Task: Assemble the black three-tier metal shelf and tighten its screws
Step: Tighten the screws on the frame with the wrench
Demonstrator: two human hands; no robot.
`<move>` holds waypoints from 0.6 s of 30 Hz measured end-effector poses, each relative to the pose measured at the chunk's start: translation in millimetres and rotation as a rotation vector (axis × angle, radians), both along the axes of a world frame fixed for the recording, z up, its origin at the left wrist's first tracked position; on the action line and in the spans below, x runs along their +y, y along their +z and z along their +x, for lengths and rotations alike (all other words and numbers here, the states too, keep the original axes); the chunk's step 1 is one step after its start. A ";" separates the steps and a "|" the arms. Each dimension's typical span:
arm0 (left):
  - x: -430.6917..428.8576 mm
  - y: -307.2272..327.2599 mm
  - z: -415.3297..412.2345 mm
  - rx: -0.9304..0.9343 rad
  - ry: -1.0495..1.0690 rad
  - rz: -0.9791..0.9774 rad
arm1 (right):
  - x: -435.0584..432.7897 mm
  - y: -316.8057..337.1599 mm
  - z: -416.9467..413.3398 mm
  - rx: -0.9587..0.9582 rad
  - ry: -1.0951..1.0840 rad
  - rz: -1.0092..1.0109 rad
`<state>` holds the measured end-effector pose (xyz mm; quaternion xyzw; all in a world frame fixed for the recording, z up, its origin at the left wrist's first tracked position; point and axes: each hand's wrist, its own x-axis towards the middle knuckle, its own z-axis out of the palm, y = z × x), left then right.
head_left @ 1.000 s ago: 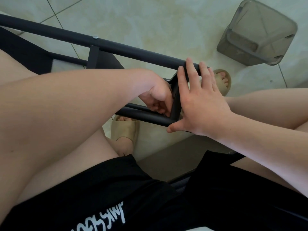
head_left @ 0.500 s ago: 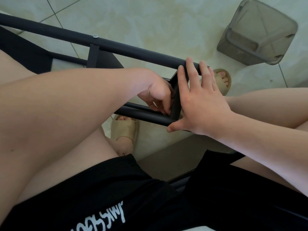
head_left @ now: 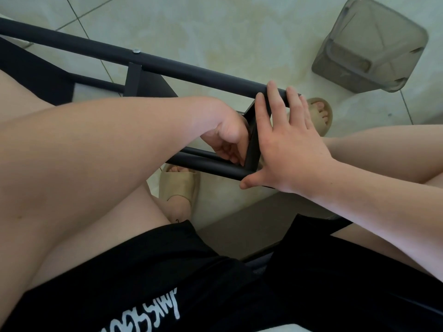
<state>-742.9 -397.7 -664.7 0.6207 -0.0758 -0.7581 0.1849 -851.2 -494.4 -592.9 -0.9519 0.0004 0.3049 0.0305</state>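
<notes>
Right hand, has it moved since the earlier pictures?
No. The right hand stays spread on the black shelf frame, fingertips still at its upper tube, thumb at the lower tube.

shelf frame point(head_left: 191, 70): matt black metal | bin point(head_left: 369, 44): translucent grey plastic | floor point(head_left: 227, 27): glossy tile | slipper point(head_left: 178, 185): matt beige foam

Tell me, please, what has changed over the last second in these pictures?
The left hand rocked slightly up and back down beside the end bar of the shelf frame, fingers curled; what it works on is hidden. Nothing visibly taken or released. The right hand stays flat against that bar; shelf frame, grey bin and slippers unmoved.
</notes>
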 end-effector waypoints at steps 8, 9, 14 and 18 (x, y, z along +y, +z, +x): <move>1.9 -1.6 -0.1 0.031 0.044 -0.014 | -0.6 -0.3 -0.1 -0.003 -0.003 0.004; 2.0 -1.7 1.4 0.022 0.026 -0.012 | -0.6 -0.5 0.1 -0.002 -0.002 0.003; 3.8 -0.9 4.2 -0.013 -0.099 0.024 | -0.4 -0.4 -0.2 0.001 -0.002 0.005; 0.4 -4.7 2.1 -0.002 -0.032 0.021 | 0.1 0.1 -0.2 0.002 -0.001 0.000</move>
